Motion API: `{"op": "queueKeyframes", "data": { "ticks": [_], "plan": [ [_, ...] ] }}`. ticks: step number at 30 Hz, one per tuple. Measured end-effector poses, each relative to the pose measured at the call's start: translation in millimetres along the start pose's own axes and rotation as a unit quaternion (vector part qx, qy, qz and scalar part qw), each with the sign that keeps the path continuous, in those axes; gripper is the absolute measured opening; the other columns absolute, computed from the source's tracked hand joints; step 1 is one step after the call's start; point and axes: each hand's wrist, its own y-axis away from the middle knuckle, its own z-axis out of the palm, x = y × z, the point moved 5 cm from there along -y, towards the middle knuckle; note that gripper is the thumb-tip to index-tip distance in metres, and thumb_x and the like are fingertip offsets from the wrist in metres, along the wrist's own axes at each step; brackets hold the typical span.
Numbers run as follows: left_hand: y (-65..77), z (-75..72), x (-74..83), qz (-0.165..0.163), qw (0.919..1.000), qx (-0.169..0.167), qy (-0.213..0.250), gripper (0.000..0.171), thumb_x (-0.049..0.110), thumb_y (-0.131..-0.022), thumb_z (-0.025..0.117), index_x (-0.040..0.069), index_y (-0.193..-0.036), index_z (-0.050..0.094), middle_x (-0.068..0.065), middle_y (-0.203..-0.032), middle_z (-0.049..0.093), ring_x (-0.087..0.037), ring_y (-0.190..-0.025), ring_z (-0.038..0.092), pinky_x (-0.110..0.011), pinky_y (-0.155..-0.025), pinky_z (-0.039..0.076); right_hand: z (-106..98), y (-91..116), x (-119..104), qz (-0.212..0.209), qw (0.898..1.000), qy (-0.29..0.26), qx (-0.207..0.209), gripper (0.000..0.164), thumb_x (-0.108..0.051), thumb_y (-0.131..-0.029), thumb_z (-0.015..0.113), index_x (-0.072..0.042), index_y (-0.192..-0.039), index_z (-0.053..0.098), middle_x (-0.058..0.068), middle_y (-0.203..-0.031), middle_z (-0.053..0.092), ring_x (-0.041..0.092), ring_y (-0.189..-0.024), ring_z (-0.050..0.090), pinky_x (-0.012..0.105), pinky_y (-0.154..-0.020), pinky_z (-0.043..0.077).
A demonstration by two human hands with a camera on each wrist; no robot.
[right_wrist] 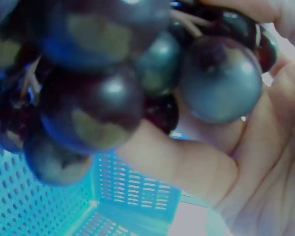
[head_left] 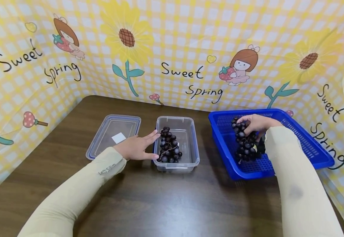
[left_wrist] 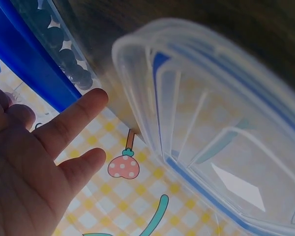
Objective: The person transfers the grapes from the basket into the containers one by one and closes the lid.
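Brown table, yellow-checked backdrop. Right hand grasping 1 dark grape bunch at blue basket; can't tell if it touches bottom. Left hand released, fingers extended at clear box left rim; 2nd bunch inside box. Lid left of box.

Table: brown wood grain
Cloth: yellow-and-white checks behind the table
Printed: sunflowers, girls, "Sweet Spring" lettering
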Motion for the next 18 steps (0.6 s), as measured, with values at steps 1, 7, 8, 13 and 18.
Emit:
{"op": "queueKeyframes", "data": {
  "ticks": [1,7,8,13,18],
  "plan": [
    [0.1,0.5,-0.1,0.000,1.0000,0.000,0.000,0.089,0.063,-0.092,0.047,0.007,-0.154,0.016,-0.011,-0.159,0.009,-0.026,-0.096,0.067,-0.064,-0.105,0.024,-0.7,1.4,-1.8,0.000,1.000,0.001,-0.002,0.057,-0.004,-0.083,0.064,-0.001,-0.136,0.043,0.025,-0.121,0.043,0.034,-0.100,0.053,0.051,-0.064,0.056],
    [0.4,0.3,0.3,-0.001,1.0000,0.003,0.005,0.089,0.061,-0.092,0.048,0.007,-0.154,0.016,-0.012,-0.159,0.010,-0.028,-0.095,0.067,-0.062,-0.104,0.028,-19.6,24.3,-15.7,-0.007,1.000,0.004,0.009,0.059,-0.004,-0.084,0.061,0.002,-0.138,0.038,0.028,-0.124,0.044,0.031,-0.095,0.057,0.050,-0.063,0.056],
    [0.5,0.2,0.2,-0.002,1.0000,0.003,0.006,0.089,0.061,-0.092,0.048,0.007,-0.153,0.016,-0.012,-0.159,0.010,-0.027,-0.093,0.068,-0.061,-0.103,0.031,-24.3,29.7,-18.9,-0.010,1.000,0.003,0.014,0.058,-0.003,-0.085,0.061,0.002,-0.138,0.037,0.029,-0.124,0.044,0.032,-0.096,0.056,0.051,-0.063,0.056],
    [-1.3,1.3,0.0,0.002,0.9999,0.004,0.010,0.089,0.062,-0.092,0.047,0.006,-0.153,0.016,-0.014,-0.159,0.011,-0.020,-0.076,0.068,-0.054,-0.089,0.046,-36.5,49.9,-34.7,-0.020,0.999,-0.012,0.038,0.055,0.001,-0.084,0.061,0.002,-0.134,0.038,0.034,-0.133,0.039,0.045,-0.111,0.048,0.056,-0.065,0.054],
    [-3.6,2.1,0.9,0.005,0.9999,0.002,0.014,0.089,0.061,-0.092,0.048,0.005,-0.153,0.016,-0.015,-0.158,0.011,-0.013,-0.063,0.063,-0.044,-0.075,0.052,-31.8,52.9,-57.8,-0.031,0.998,-0.012,0.044,0.053,0.002,-0.084,0.061,-0.001,-0.133,0.041,0.034,-0.142,0.033,0.051,-0.122,0.038,0.057,-0.066,0.053]
  ]
}}
